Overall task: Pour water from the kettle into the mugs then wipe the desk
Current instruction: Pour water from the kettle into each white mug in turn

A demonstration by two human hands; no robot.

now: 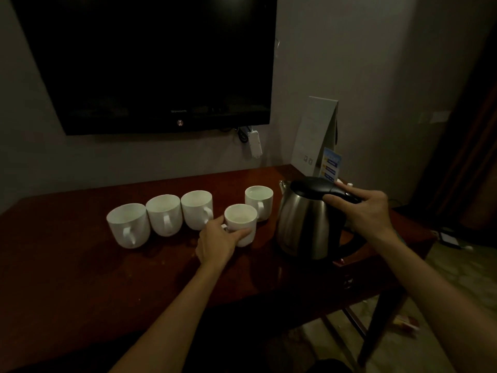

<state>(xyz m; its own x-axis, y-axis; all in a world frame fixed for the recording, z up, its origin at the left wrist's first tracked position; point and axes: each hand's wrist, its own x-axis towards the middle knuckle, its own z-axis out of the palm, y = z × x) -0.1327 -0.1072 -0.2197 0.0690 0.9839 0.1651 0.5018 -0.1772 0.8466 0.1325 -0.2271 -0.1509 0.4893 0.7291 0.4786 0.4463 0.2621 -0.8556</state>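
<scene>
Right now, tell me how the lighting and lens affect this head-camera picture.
Head view: dim throughout, foreground near black; the wide lens bows the television edges; faint glare on the steel kettle; the white mugs stand out brightest; both forearms look slightly soft.

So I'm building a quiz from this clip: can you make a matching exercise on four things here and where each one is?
Things:
1. kettle
2. television
3. folded card
4. nearest mug

Places:
A. on the wall
B. gripped by the left hand
C. desk's far right corner
D. under the right hand

Pairs: 1-D, 2-A, 3-C, 4-B
</scene>
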